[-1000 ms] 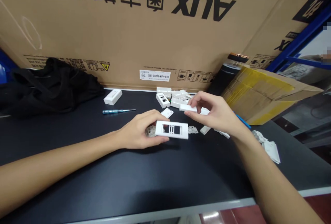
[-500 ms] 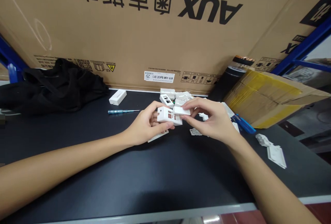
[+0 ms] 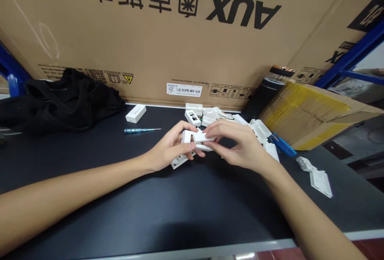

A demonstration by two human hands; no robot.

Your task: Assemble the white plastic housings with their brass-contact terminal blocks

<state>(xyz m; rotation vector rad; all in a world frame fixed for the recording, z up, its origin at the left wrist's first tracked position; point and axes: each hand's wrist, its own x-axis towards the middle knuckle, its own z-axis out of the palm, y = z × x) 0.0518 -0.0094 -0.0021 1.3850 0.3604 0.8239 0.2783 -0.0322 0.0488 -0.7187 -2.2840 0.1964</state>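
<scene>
Centrally, in the head view, the left hand (image 3: 168,151) grips a white housing (image 3: 186,136) between thumb and fingers above the dark table (image 3: 180,216); the right hand (image 3: 240,144) pinches a flat white cover (image 3: 201,137) over the housing's opening.

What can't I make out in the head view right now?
All in the head view:
Housing: partly hidden by the left hand.
Cover: partly hidden by the right hand.
Cloth: cut off by the left edge.
Label: finest print too small.
</scene>
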